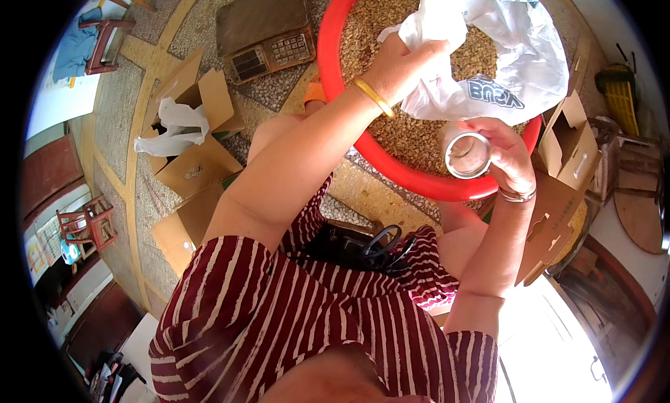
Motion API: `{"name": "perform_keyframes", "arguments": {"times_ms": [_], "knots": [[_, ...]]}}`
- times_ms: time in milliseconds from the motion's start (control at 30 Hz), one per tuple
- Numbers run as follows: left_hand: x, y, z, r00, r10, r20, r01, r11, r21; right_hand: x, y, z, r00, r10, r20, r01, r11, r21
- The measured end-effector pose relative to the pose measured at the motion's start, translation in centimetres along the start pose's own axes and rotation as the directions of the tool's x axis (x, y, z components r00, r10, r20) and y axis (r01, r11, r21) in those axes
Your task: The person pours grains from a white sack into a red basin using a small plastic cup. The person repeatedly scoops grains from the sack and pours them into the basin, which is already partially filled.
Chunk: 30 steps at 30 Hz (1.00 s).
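Left hand (403, 68) pinches white plastic bag (541, 50) over red-rimmed tub (329, 43) of brown flakes (373, 26). Right hand (511, 157) grips silver-rimmed cup (466, 159), near bag.

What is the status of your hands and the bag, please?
Left hand gripping white plastic bag. Right hand holding cup. Bag partly covering brown bits in red tub.
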<state>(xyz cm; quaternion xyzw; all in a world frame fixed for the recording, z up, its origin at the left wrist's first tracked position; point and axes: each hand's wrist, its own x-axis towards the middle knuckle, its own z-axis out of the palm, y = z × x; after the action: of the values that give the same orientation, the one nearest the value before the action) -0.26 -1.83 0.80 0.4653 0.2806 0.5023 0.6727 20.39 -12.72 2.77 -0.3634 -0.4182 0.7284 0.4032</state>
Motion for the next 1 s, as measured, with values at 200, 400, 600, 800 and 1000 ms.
{"name": "perform_keyframes", "arguments": {"times_ms": [200, 400, 600, 800, 1000], "knots": [[-0.3, 0.5, 0.0, 0.989, -0.077, 0.129, 0.073, 0.997, 0.035, 0.8, -0.9, -0.7, 0.874, -0.251, -0.416, 0.307, 0.949, 0.072], [-0.7, 0.6, 0.1, 0.982, -0.062, 0.177, 0.05, 0.996, 0.073, 3.5, 0.3, -2.8, 0.606, -0.397, -0.689, 0.156, 0.909, -0.387], [-0.9, 0.7, -0.1, 0.966, -0.105, 0.235, 0.074, 0.988, 0.137, 5.5, 0.6, -1.6, 0.569, -0.773, -0.28, -0.124, 0.256, -0.959], [-1.0, 1.2, -0.1, 0.969, -0.11, 0.22, 0.094, 0.992, 0.08, 6.4, 0.7, -1.0, 0.561, -0.821, -0.104, -0.141, 0.029, -0.99], [-0.8, 1.1, -0.4, 0.969, -0.095, 0.226, 0.061, 0.986, 0.155, 5.8, 0.1, -0.6, 0.432, -0.895, -0.106, -0.064, 0.087, -0.994]]}}
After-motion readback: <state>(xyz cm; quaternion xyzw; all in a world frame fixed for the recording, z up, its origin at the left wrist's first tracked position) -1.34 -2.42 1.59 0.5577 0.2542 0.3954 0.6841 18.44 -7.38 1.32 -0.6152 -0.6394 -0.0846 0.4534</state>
